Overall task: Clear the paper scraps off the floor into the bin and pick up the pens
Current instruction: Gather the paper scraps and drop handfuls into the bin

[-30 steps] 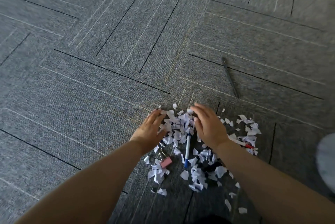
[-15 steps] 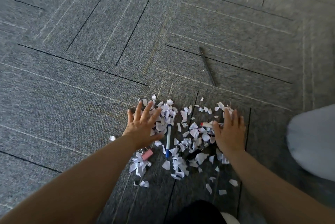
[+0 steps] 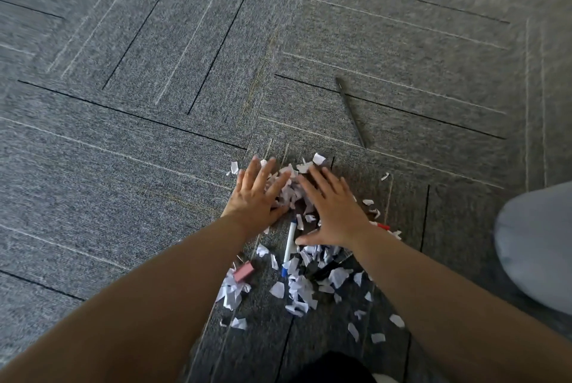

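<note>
floor (image 3: 93, 227) fills the whole view. grey-blue low-pile carpet tiles (image 3: 402, 73), set at alternating angles so the grain turns from one tile to the next. thin dark lines (image 3: 148, 119) and pale lines (image 3: 123, 155) cross the tiles, parallel within a tile, meeting at right angles where tiles butt. light is soft and even, no hard shadows on the carpet. top right corner reads brighter and washed out. outer edges of the view are blurred.
</note>
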Motion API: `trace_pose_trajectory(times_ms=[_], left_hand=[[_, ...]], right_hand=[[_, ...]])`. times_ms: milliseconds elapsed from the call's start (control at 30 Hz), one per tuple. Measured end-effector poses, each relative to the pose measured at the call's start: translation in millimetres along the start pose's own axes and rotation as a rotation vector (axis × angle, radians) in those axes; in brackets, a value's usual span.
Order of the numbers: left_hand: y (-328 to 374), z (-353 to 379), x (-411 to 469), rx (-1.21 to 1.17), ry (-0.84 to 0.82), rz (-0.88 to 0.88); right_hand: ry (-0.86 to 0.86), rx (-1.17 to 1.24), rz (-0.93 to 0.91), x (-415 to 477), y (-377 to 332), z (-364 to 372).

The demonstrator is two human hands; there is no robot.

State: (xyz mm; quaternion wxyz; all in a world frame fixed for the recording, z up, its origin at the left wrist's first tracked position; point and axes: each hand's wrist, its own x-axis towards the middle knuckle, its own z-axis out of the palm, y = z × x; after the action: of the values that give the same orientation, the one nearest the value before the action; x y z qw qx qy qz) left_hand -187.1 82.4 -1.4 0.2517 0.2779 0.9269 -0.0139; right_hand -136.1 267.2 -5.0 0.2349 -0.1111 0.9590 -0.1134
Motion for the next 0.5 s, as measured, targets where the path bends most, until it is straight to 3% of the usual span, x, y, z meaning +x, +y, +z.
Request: trace_pose_trajectory(times_ms=[167,300,500], left_hand=[[-14,-5,14,-0.024,-0.017,-0.01],[-18,-7,12,-0.144,0.103,-0.111],[-24,-3,1,-0.116,0.229,-0.184]], right_hand=[[0.046,-0.024,-0.019,14,4,3],[0.043,-0.054,-0.025,32,12,-9],[0.072,-0.183,-0.219,57,7,-17]])
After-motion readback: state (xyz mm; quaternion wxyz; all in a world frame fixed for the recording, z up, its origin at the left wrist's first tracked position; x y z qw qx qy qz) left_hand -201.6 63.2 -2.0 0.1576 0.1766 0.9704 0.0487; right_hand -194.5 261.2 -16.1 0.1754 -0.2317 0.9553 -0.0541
